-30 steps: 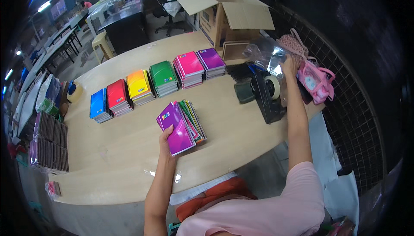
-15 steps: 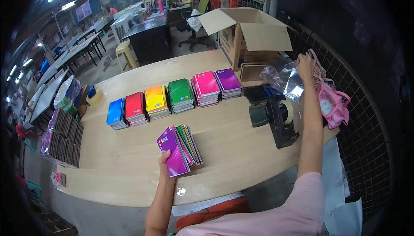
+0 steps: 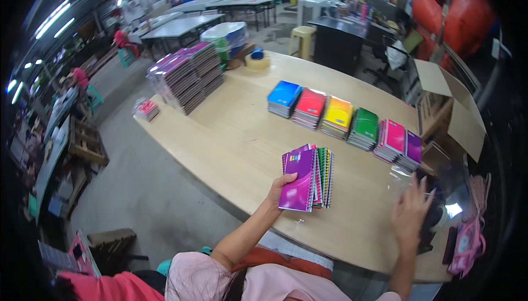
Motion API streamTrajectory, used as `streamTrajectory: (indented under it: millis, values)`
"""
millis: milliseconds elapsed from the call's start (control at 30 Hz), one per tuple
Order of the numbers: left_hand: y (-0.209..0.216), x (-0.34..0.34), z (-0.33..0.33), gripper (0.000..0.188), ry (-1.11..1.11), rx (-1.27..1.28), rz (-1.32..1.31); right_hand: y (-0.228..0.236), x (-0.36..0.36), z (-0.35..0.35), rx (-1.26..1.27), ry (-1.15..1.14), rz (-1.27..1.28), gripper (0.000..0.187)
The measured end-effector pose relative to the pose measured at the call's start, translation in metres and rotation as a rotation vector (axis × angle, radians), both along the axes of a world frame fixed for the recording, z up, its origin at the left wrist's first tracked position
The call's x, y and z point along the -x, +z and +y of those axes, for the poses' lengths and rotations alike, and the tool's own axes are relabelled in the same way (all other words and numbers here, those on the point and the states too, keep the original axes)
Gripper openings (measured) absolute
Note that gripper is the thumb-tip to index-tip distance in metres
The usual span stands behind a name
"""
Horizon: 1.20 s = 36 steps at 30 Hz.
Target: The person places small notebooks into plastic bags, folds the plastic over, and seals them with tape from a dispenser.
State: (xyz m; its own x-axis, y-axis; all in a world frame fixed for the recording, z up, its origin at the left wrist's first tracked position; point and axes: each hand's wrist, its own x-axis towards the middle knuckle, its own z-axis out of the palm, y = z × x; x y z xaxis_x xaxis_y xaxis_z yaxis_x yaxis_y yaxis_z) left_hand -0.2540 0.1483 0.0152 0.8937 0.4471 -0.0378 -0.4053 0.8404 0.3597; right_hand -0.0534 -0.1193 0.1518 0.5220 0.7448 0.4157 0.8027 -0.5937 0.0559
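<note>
My left hand (image 3: 281, 190) is closed round a fanned bunch of small spiral notebooks (image 3: 297, 183), held upright over the table's near edge. A purple cover faces me, with pink, green and yellow ones behind it. My right hand (image 3: 411, 213) is lifted at the right, fingers apart and slightly blurred. Thin clear plastic (image 3: 404, 172) glints by its fingertips; whether it touches the hand I cannot make out. Beyond, notebooks stand in a row of stacks: blue (image 3: 284, 95), red (image 3: 310, 103), yellow (image 3: 337, 114), green (image 3: 363, 125), pink (image 3: 392, 136) and purple (image 3: 413, 146).
An open cardboard box (image 3: 434, 111) stands at the right end. Near it lie clear plastic bags (image 3: 454, 208), a pink pouch (image 3: 468, 246) and a partly hidden tape dispenser (image 3: 427, 240). Wrapped notebook piles (image 3: 190, 81) fill the far left. A person's pink sleeve (image 3: 113, 287) shows at lower left.
The view has swung left. My right hand has come back from the plastic bags and pouch toward me. My left hand still holds the notebooks.
</note>
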Motion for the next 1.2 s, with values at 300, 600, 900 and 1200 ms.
streamTrajectory:
  millis: [300, 600, 900, 1200]
  values:
    - [0.036, 0.045, -0.007, 0.05, -0.033, 0.043, -0.025, -0.12, 0.112, 0.043, -0.044, 0.107, 0.597, 0.015]
    - [0.028, 0.011, 0.008, 0.048, -0.123, 0.138, -0.04, -0.129, 0.137, 0.041, -0.038, 0.193, 0.749, 0.023]
    - [0.016, -0.066, -0.02, 0.038, -0.221, -0.322, 0.21, -0.098, 0.102, 0.02, -0.071, 0.359, 1.235, 0.042]
    - [0.079, -0.07, -0.055, 0.053, 0.202, -2.06, -0.104, -0.074, 0.027, -0.006, -1.33, 0.421, 2.321, 0.071]
